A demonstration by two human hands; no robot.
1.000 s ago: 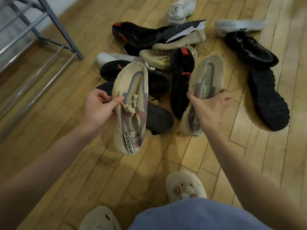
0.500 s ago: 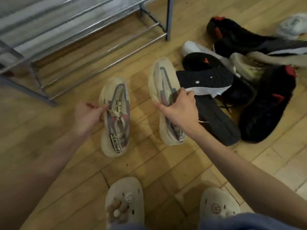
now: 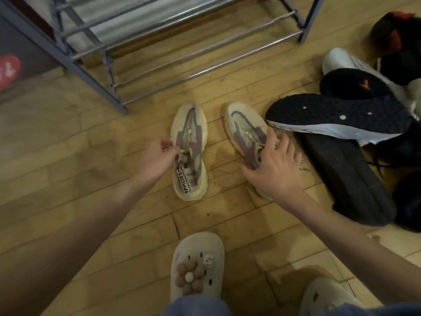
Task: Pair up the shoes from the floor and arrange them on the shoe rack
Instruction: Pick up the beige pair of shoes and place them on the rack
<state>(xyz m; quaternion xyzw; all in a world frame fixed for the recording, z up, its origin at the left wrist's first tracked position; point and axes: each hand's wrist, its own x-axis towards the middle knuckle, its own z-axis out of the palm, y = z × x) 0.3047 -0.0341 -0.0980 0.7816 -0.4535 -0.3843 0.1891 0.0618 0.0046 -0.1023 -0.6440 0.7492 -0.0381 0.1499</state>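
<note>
The two beige sneakers sit side by side on the wooden floor (image 3: 68,137), toes toward the metal shoe rack (image 3: 173,44): the left sneaker (image 3: 190,153) has its lace knot pinched between the thumb and curled fingers of the left hand (image 3: 157,159). The right hand (image 3: 276,167) lies over the heel half of the right sneaker (image 3: 245,127), fingers spread and only lightly bent, seemingly resting rather than gripping. Just right of it lies a heap of dark shoes (image 3: 341,142), soles up.
</note>
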